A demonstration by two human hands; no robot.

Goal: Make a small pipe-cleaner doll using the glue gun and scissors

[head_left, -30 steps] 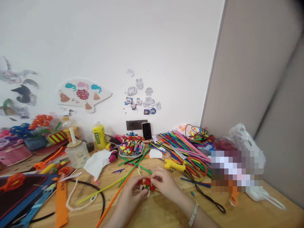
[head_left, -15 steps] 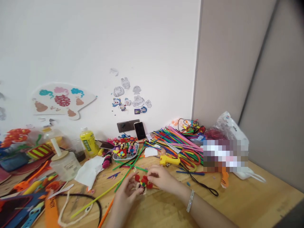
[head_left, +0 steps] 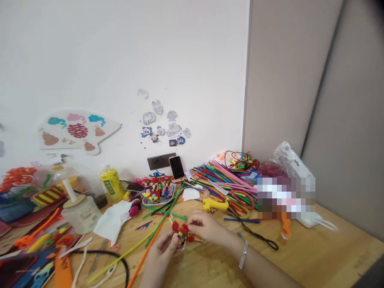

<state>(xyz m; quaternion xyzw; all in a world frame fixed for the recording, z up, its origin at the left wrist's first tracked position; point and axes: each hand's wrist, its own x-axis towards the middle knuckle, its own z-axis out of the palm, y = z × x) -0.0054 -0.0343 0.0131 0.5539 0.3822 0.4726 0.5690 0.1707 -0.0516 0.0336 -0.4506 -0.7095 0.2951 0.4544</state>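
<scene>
A small pipe-cleaner doll (head_left: pixel 181 237) with red, yellow and green parts is held low over the front of the wooden table. My left hand (head_left: pixel 163 250) grips it from the left, thumb on its pale lower part. My right hand (head_left: pixel 207 226) pinches at its red upper right side; the fingertips partly cover what they hold. Just beyond stands a tray (head_left: pixel 159 202) bearing several similar dolls (head_left: pixel 156 188). A yellow glue gun (head_left: pixel 214 205) lies past my right hand.
Many coloured pipe cleaners (head_left: pixel 222 174) are heaped at the back, with scissors (head_left: pixel 219 187) on them. A phone (head_left: pixel 177 167) leans on the wall. Left are a yellow bottle (head_left: pixel 112 184), a jar (head_left: pixel 82 214) and white paper (head_left: pixel 112 220). Plastic bags (head_left: pixel 288 160) lie right.
The view has shifted slightly. The doll shows more upright and clearer between my hands, while both hands keep their hold on it.
</scene>
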